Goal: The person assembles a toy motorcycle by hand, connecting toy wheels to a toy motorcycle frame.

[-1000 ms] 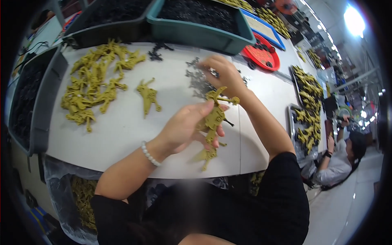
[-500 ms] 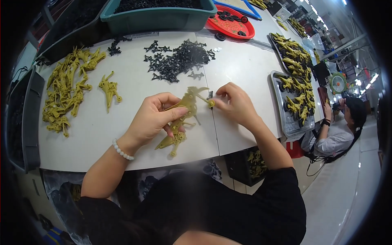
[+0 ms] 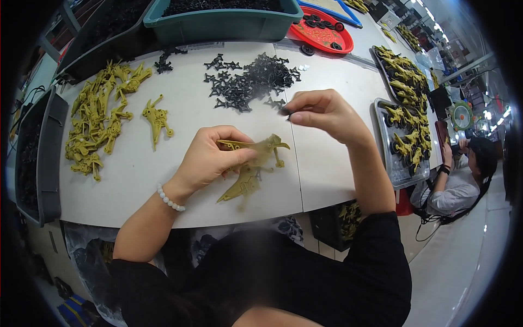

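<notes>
My left hand [image 3: 218, 154] is closed on a yellow plastic part [image 3: 271, 146] with a curved, pointed end, gripped between thumb and fingers above the table. Just below that hand shows another yellow piece [image 3: 237, 187]; whether it is held too or lies on the table I cannot tell. My right hand [image 3: 329, 117] is up and to the right, pinching a small black plastic piece [image 3: 286, 113] at its fingertips, partly hidden and blurred. Beyond it spreads a pile of small black forked pieces [image 3: 253, 76]. A single yellow part [image 3: 157, 121] lies left of my left hand.
A heap of yellow parts [image 3: 98, 117] covers the table's left. Dark bins stand beyond it, with a green bin [image 3: 223, 24] and a red tray [image 3: 344, 42] at the back. Metal trays [image 3: 385, 143] of yellow assemblies line the right, where another person [image 3: 457, 174] sits.
My right hand has moved up and away from the yellow part toward the black pile, and a black piece now shows at its fingertips. My left hand keeps its hold, the yellow part turned slightly.
</notes>
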`<state>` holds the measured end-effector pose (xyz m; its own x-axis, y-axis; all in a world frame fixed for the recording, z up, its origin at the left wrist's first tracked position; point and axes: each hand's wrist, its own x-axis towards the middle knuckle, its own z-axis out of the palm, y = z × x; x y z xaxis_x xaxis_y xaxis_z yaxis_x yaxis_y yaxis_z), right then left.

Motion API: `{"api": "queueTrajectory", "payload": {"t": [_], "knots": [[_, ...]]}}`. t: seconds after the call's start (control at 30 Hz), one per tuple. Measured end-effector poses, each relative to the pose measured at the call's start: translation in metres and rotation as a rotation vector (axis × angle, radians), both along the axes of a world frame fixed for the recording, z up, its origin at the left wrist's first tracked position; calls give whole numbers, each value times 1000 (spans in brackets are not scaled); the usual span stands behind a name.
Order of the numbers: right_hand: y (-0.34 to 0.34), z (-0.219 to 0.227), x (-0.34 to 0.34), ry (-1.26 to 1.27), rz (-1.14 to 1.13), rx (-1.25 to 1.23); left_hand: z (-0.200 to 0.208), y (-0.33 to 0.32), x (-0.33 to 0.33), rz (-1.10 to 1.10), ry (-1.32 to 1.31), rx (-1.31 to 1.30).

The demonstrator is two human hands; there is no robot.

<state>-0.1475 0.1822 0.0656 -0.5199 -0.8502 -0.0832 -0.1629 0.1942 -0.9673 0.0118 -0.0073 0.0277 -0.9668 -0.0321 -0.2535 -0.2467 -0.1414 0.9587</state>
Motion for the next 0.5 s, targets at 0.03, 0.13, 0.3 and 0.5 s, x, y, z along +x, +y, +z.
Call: {"api": "queueTrajectory", "payload": {"t": [0.03,0.13,0.3,0.5], "knots": [[-5,0,2,-31,112,18,-1,0,0,4,10,7],[-12,-13,7,-75,218,18,-2,-3,-2,6,13,76],[-9,-23,15,-235,204,77,-3,1,-2,-4,-9,72],[-11,-26,12,-235,261,133,-6,2,-5,6,-2,125]]}}
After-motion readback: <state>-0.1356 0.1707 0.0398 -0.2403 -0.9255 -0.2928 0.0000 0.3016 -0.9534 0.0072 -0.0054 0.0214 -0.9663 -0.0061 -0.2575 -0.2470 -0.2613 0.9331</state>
